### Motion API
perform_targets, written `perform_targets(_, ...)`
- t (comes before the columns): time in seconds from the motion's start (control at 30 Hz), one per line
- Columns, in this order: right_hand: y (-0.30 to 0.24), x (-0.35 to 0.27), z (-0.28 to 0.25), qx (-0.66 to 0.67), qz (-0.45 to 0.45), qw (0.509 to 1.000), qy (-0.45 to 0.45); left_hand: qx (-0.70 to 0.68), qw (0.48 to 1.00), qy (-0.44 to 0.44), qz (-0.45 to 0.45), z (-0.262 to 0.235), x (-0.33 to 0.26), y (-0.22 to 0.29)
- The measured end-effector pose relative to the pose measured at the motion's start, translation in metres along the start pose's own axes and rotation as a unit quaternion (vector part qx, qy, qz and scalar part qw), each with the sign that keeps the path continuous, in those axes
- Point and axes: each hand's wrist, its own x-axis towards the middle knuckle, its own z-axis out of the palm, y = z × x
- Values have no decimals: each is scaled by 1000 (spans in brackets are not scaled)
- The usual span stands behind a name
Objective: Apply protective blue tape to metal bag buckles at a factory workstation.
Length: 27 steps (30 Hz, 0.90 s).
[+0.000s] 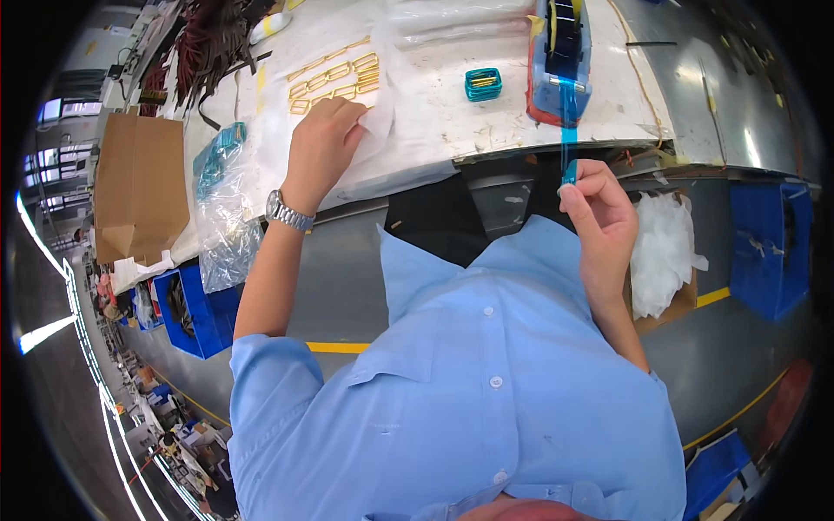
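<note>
Several gold-coloured rectangular metal buckles (323,89) lie in rows on a sheet of white wrapping paper (382,130). My left hand (323,143), with a metal watch on its wrist, reaches onto the near edge of these rows; its fingers are curled together and hide whatever is under their tips. On the right, my right hand (601,208) pinches the loose end of a strip of transparent blue tape (569,139). The strip stretches straight from the blue and red tape dispenser (560,65) over the table's front edge. Between the hands sits a small blue-wrapped bundle (483,84) with gold metal inside.
Left of the paper lie blue-wrapped packs (221,156) and a clear plastic bag (230,247), beside a brown cardboard box (142,187). Dark straps (213,43) hang at the back left. Blue bins (195,313) and a carton of white paper (662,252) stand below table height.
</note>
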Motion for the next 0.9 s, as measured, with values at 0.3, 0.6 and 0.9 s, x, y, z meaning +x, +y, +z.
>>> perform_targets(0.3,16,-6,4,12,28,999,-19,40,998,-43,36,1,8,6)
perform_targets(0.6,46,-6,-11,2,40,999,-2,-374,888,19,-268,-34,12,-27)
perform_targets(0.9,39,-9,-3,-101,-28,994,20,-758,578,-123,-278,-7,8,104)
